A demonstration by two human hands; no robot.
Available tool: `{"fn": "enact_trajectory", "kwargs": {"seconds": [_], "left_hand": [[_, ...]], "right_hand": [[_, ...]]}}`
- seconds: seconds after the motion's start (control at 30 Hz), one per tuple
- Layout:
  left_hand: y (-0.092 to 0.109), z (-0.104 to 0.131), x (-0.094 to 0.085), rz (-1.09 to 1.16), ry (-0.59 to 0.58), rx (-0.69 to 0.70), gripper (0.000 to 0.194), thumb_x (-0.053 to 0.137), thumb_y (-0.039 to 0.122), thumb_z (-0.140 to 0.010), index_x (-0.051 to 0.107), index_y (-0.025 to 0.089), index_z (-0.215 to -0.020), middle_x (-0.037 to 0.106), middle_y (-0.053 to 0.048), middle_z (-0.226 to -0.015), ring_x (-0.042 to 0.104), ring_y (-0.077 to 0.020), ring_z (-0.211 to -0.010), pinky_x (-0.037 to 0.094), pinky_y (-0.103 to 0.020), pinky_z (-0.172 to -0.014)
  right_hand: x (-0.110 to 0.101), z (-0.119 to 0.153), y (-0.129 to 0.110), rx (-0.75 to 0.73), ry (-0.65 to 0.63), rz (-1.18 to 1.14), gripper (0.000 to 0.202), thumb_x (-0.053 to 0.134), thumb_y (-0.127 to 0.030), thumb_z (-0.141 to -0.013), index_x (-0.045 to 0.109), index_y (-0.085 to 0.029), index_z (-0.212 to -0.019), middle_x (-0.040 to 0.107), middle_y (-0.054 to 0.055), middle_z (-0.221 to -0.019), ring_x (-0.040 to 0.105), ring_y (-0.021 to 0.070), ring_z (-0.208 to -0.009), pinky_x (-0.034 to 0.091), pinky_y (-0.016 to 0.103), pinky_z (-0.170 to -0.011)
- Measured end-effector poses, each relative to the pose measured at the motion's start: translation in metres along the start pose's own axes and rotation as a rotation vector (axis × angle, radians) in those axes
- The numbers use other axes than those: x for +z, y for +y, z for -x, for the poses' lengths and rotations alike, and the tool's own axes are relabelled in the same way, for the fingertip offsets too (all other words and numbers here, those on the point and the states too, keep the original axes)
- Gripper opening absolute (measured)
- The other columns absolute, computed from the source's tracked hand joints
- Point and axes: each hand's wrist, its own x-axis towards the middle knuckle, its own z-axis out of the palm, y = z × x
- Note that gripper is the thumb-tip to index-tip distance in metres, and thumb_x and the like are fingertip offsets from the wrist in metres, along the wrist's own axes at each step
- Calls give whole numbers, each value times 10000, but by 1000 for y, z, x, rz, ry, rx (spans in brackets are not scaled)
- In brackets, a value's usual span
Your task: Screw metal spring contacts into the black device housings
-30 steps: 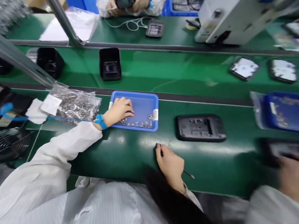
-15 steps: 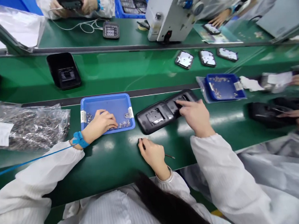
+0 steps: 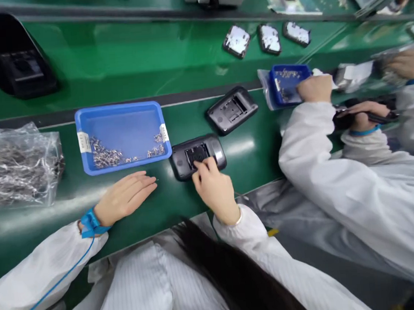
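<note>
Left hand (image 3: pixel 125 201) is now being rested flat, fingers open, off the blue tray (image 3: pixel 119 115); black housing (image 3: pixel 197 155), moved in beside the tray, is being pressed by closed right hand (image 3: pixel 214 190) fingers.

An electronics assembly line: green conveyor belt (image 3: pixel 133 61), white-coated workers, blue parts trays (image 3: pixel 120 132) (screws inside), black housings (image 3: pixel 197 155).

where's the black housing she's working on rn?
The black housing lies on the green bench, centre of the head view, just right of the blue tray; the right hand has its fingertips on it.
</note>
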Motion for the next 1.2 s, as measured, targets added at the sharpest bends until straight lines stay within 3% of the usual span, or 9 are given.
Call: {"fn": "enact_trajectory", "kwargs": {"seconds": [0.1,0.23,0.37,0.47,0.7,0.83,0.97,1.07,1.2], "left_hand": [[18,22,10,184,11,-44,310,422,114,-998,620,184,-1227,701,-73,-1202,621,-174,-1192,515,-360,-1073],[29,33,17,410,-144,-106,275,442,233,-1013,686,263,-1136,731,-21,-1142,666,-146,-1120,513,-339,-1078],[33,26,16,507,-224,-312,374,382,394,-1020,737,276,-994,751,-34,-1057,686,-185,-1075,521,-412,-1061],[35,20,14,521,-209,-352,426,378,466,-1013,738,256,-926,755,-45,-1021,695,-201,-1042,532,-445,-1032],[43,19,15,475,-142,-131,340,387,320,-1040,720,253,-1017,744,-22,-1092,682,-144,-1081,540,-356,-1033],[25,15,3,226,-80,-59,323,529,361,-996,581,314,-1311,617,-19,-1353,535,-172,-1310,383,-424,-1187],[-18,9,-7,-78,-161,-310,569,645,458,-910,465,297,-1425,380,-22,-1561,247,-321,-1483,74,-655,-1230],[-44,0,0,-20,-249,-419,440,563,455,-960,528,261,-1354,421,12,-1530,225,-314,-1487,62,-643,-1237],[-52,-23,20,39,-170,-489,436,532,480,-965,544,245,-1332,437,-27,-1509,234,-314,-1483,80,-604,-1250]], "right_hand": [[-21,39,-23,-148,-187,-183,404,408,-326,-994,589,-161,-1315,637,99,-1132,665,139,-746,447,238,-493],[-37,59,-41,-171,-337,-358,392,414,-358,-1015,596,-185,-1316,651,73,-1140,676,149,-875,535,231,-650],[-32,61,-40,-158,-309,-410,337,427,-347,-1014,666,-200,-1200,635,59,-1130,653,124,-903,524,214,-679],[-29,66,-40,-163,-236,-472,312,453,-354,-1004,679,-199,-1153,608,56,-1090,628,110,-894,501,201,-656],[-28,69,-39,-220,-243,-533,284,428,-292,-1009,693,-191,-1020,659,21,-961,626,98,-842,465,197,-668],[-31,71,-36,-210,-238,-627,255,450,-261,-990,687,-180,-941,675,15,-935,644,101,-843,496,209,-730],[-29,79,-39,-216,-158,-675,242,460,-253,-983,688,-176,-955,694,28,-1115,666,98,-929,508,193,-714],[-26,84,-44,-225,-108,-599,246,458,-254,-977,692,-182,-953,681,11,-1218,686,98,-907,478,186,-598],[-24,83,-47,-222,-86,-555,224,466,-237,-961,681,-188,-923,695,-9,-1193,692,89,-828,465,185,-561]]}}
